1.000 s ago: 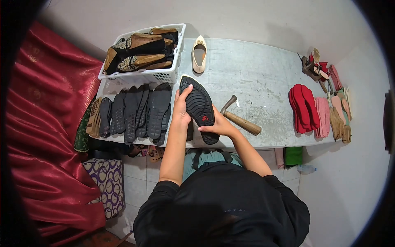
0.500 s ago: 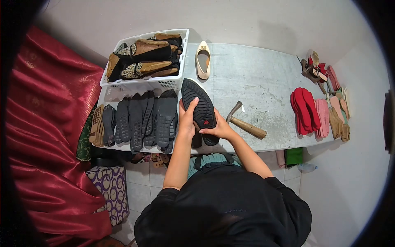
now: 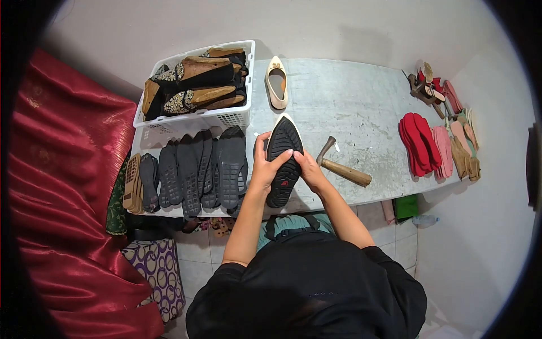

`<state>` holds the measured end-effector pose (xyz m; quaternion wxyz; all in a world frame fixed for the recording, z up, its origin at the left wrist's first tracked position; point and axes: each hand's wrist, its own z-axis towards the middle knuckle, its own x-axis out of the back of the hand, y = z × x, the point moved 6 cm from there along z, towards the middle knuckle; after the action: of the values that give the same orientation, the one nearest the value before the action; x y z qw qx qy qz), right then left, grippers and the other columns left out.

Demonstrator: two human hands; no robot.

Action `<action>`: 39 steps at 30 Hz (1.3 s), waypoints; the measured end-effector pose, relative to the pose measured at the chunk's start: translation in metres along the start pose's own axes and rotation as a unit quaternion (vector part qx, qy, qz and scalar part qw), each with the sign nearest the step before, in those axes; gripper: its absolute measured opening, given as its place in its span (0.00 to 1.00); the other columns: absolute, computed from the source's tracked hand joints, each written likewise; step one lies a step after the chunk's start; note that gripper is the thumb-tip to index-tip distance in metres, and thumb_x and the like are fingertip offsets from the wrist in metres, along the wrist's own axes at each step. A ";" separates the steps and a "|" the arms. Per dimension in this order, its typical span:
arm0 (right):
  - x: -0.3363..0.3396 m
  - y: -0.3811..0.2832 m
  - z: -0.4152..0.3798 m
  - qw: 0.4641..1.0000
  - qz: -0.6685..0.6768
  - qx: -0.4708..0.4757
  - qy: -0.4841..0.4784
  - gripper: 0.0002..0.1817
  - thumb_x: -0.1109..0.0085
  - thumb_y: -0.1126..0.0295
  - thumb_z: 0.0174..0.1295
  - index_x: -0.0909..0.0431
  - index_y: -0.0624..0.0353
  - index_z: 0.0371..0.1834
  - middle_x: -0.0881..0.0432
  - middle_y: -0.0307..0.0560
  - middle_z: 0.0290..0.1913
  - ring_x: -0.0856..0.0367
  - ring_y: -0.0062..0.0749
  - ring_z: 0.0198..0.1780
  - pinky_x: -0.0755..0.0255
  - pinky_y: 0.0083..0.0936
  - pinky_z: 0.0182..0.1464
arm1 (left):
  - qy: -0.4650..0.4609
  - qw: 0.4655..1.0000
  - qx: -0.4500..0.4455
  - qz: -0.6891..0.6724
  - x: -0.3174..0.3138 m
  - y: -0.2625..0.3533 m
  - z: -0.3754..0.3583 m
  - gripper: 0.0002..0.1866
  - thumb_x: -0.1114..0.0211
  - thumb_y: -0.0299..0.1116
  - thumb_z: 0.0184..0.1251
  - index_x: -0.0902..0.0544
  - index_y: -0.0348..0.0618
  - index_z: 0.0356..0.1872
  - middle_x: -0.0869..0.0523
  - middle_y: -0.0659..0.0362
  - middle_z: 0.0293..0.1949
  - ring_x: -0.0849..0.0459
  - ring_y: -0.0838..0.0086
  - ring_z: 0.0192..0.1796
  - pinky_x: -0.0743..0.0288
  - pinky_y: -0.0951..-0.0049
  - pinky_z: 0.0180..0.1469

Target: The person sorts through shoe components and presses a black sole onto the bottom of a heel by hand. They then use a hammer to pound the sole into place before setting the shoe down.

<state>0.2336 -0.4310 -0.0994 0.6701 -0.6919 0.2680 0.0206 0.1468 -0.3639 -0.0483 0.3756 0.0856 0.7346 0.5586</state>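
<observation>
Shoe [image 3: 278, 189], bottom up, at the table's [image 3: 350, 96] near edge; left hand [image 3: 267, 168] and right hand [image 3: 311, 171] grasping its sides, thumbs on top. Hammer [image 3: 345, 172] to the right, near same edge. Black soles [image 3: 191, 175] along near edge, left; crate [image 3: 232, 117], far-left corner; second shoe [image 3: 271, 95], far edge. Scuffed surface between hammer and far edge

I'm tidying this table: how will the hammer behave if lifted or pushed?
The hammer would probably feel head-heavy: its dark head looks like metal, its handle like wood. Pushed, it may swivel rather than roll, its head sitting crosswise.
</observation>
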 end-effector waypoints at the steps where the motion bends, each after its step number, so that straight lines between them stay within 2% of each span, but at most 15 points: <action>1: -0.001 0.000 -0.002 1.000 0.005 0.015 0.011 0.22 0.55 0.56 0.67 0.32 0.63 0.54 0.25 0.42 0.46 0.29 0.19 0.46 0.35 0.18 0.49 | 0.009 1.000 0.010 0.019 0.001 -0.001 -0.001 0.30 0.32 0.26 0.51 0.38 0.43 0.54 0.21 0.55 0.38 0.20 0.74 0.39 0.23 0.77 0.37; 6: 0.000 0.005 -0.003 0.996 0.043 0.045 0.058 0.17 0.50 0.61 0.65 0.29 0.64 0.47 0.22 0.40 0.40 0.26 0.17 0.37 0.31 0.15 0.39 | 0.052 0.998 -0.023 0.025 0.007 -0.021 -0.006 0.30 0.32 0.28 0.52 0.37 0.41 0.55 0.22 0.55 0.40 0.21 0.74 0.42 0.26 0.78 0.42; 8: 0.002 0.007 -0.005 0.996 0.038 0.052 0.064 0.17 0.48 0.63 0.64 0.30 0.65 0.47 0.22 0.41 0.40 0.26 0.18 0.37 0.30 0.16 0.40 | 0.118 0.971 -0.145 0.149 0.013 -0.016 -0.013 0.28 0.33 0.29 0.54 0.36 0.40 0.55 0.23 0.54 0.42 0.23 0.74 0.45 0.30 0.77 0.48; 12: 0.005 0.005 -0.013 0.995 0.064 0.050 0.065 0.17 0.44 0.65 0.61 0.30 0.66 0.48 0.21 0.41 0.40 0.25 0.19 0.38 0.30 0.17 0.42 | 0.164 0.980 -0.112 -0.010 0.019 -0.031 -0.026 0.18 0.43 0.38 0.63 0.29 0.38 0.50 0.24 0.57 0.42 0.26 0.75 0.44 0.32 0.76 0.48; 13: 0.002 0.003 -0.017 0.996 0.052 0.055 0.054 0.18 0.43 0.66 0.60 0.30 0.66 0.49 0.21 0.41 0.41 0.24 0.19 0.39 0.30 0.17 0.43 | 0.189 0.976 -0.104 0.042 0.017 -0.035 -0.033 0.18 0.44 0.42 0.64 0.27 0.37 0.46 0.24 0.58 0.40 0.26 0.75 0.43 0.33 0.76 0.47; 16: -0.009 -0.005 -0.021 0.997 0.027 0.066 0.033 0.20 0.41 0.70 0.58 0.31 0.66 0.52 0.22 0.41 0.43 0.25 0.20 0.42 0.30 0.18 0.45 | 0.204 0.977 -0.058 -0.001 0.015 -0.036 -0.033 0.17 0.38 0.41 0.59 0.24 0.37 0.39 0.22 0.60 0.35 0.25 0.78 0.37 0.31 0.79 0.41; 19: -0.019 -0.012 -0.023 0.996 -0.043 0.073 0.004 0.23 0.40 0.68 0.56 0.32 0.65 0.53 0.24 0.42 0.44 0.25 0.23 0.43 0.32 0.18 0.46 | 0.194 0.971 -0.024 -0.140 0.020 -0.041 -0.032 0.14 0.34 0.38 0.56 0.22 0.37 0.35 0.20 0.61 0.32 0.24 0.80 0.32 0.29 0.81 0.37; 20: -0.017 -0.015 -0.021 0.996 -0.043 0.074 0.002 0.23 0.40 0.68 0.56 0.32 0.65 0.53 0.24 0.42 0.44 0.25 0.23 0.43 0.32 0.18 0.46 | 0.194 0.971 -0.026 -0.140 0.021 -0.039 -0.031 0.14 0.34 0.38 0.56 0.22 0.37 0.35 0.20 0.61 0.32 0.24 0.80 0.32 0.29 0.81 0.37; 22: -0.018 -0.032 -0.025 0.937 -0.290 0.196 -0.006 0.25 0.37 0.63 0.52 0.31 0.61 0.52 0.25 0.42 0.42 0.28 0.28 0.45 0.33 0.23 0.48 | 0.183 0.974 -0.096 -0.089 0.025 -0.025 -0.031 0.14 0.34 0.37 0.55 0.22 0.36 0.34 0.20 0.61 0.31 0.24 0.81 0.31 0.30 0.81 0.35; 26: 0.029 -0.030 -0.036 0.922 -0.349 0.159 0.046 0.26 0.35 0.59 0.49 0.31 0.58 0.49 0.29 0.43 0.46 0.31 0.34 0.50 0.38 0.28 0.50 | 0.214 0.966 -0.103 -0.098 0.034 -0.004 -0.028 0.13 0.34 0.36 0.55 0.22 0.36 0.33 0.21 0.63 0.31 0.24 0.81 0.31 0.30 0.81 0.35; 28: 0.074 -0.027 -0.047 0.728 -0.656 0.107 0.168 0.30 0.32 0.54 0.45 0.31 0.54 0.49 0.29 0.44 0.46 0.30 0.38 0.50 0.38 0.34 0.50 | 0.211 0.967 -0.100 -0.105 0.035 0.004 -0.028 0.13 0.34 0.36 0.56 0.22 0.36 0.33 0.21 0.63 0.30 0.24 0.81 0.31 0.30 0.80 0.35; 30: 0.145 -0.003 -0.080 0.622 -0.726 -0.049 0.290 0.33 0.28 0.55 0.36 0.30 0.52 0.47 0.27 0.45 0.46 0.32 0.40 0.52 0.41 0.40 0.51 | 0.186 0.971 -0.096 -0.117 0.029 0.013 -0.033 0.13 0.34 0.36 0.56 0.22 0.36 0.33 0.21 0.62 0.31 0.23 0.80 0.32 0.29 0.80 0.36; 32: 0.170 0.005 -0.092 0.591 -0.752 -0.043 0.288 0.35 0.26 0.58 0.33 0.30 0.52 0.48 0.27 0.46 0.46 0.32 0.39 0.52 0.44 0.42 0.54 | 0.190 0.971 -0.087 -0.118 0.026 0.015 -0.033 0.13 0.34 0.37 0.56 0.22 0.36 0.33 0.21 0.62 0.31 0.23 0.80 0.32 0.28 0.79 0.37; 36: 0.176 0.000 -0.095 0.592 -0.757 -0.026 0.276 0.32 0.28 0.58 0.38 0.31 0.53 0.49 0.27 0.48 0.46 0.31 0.42 0.51 0.40 0.41 0.52 | 0.171 0.976 -0.087 -0.100 0.021 0.012 -0.032 0.13 0.34 0.36 0.56 0.22 0.36 0.34 0.20 0.61 0.31 0.23 0.80 0.32 0.28 0.79 0.38; 39: 0.151 -0.027 -0.071 0.748 -0.596 0.131 0.261 0.27 0.36 0.60 0.50 0.32 0.56 0.52 0.28 0.51 0.49 0.29 0.44 0.51 0.35 0.39 0.51 | 0.163 0.979 -0.086 -0.093 0.012 0.010 -0.028 0.12 0.34 0.35 0.56 0.22 0.36 0.34 0.20 0.61 0.31 0.23 0.80 0.32 0.29 0.80 0.37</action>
<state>0.3498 -0.5509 -0.1255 0.5338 -0.5947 -0.0346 -0.6002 0.1173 -0.3749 -0.0428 0.3074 -0.1077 0.7395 0.5892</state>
